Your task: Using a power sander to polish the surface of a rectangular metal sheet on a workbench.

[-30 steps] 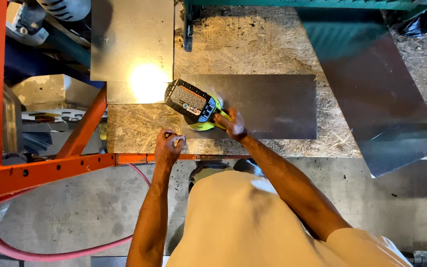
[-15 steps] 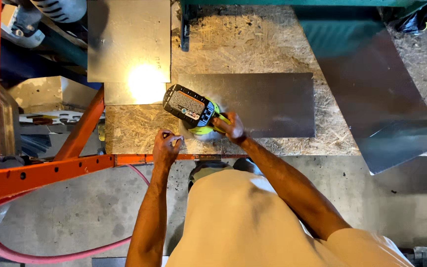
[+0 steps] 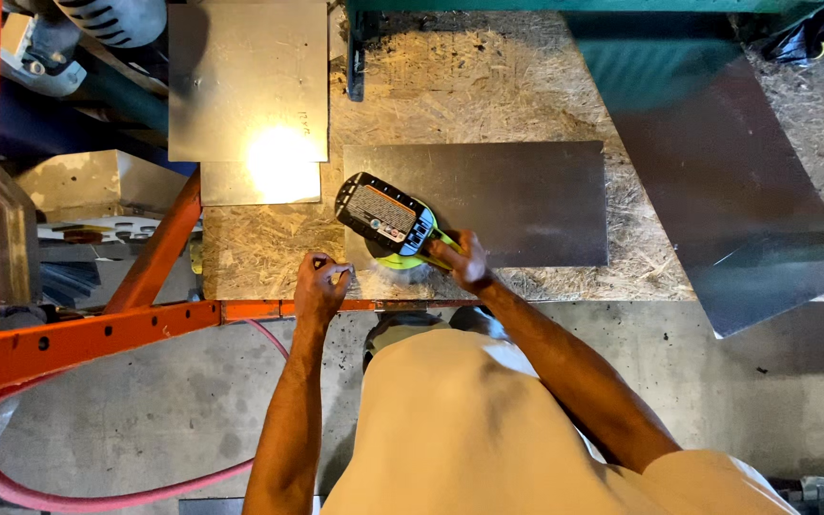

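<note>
My right hand (image 3: pixel 463 261) grips a cordless power tool (image 3: pixel 391 221) with a black battery pack and a lime-green body. It stands on the near left corner of a dark rectangular metal sheet (image 3: pixel 526 200) lying on the chipboard bench top (image 3: pixel 450 86). My left hand (image 3: pixel 321 281) is at the bench's near edge, just left of the tool, fingers pinched together; whether it holds something small I cannot make out.
A shiny metal sheet (image 3: pixel 245 76) with a bright glare lies at the bench's far left, a smaller piece (image 3: pixel 231 183) below it. A large grey sheet (image 3: pixel 727 181) overhangs the right. Orange steel frame (image 3: pixel 78 339) and a red hose (image 3: pixel 97 491) are at left, above concrete floor.
The tool and both hands stay in nearly the same spot; the tool has shifted only slightly on the sheet's corner.
</note>
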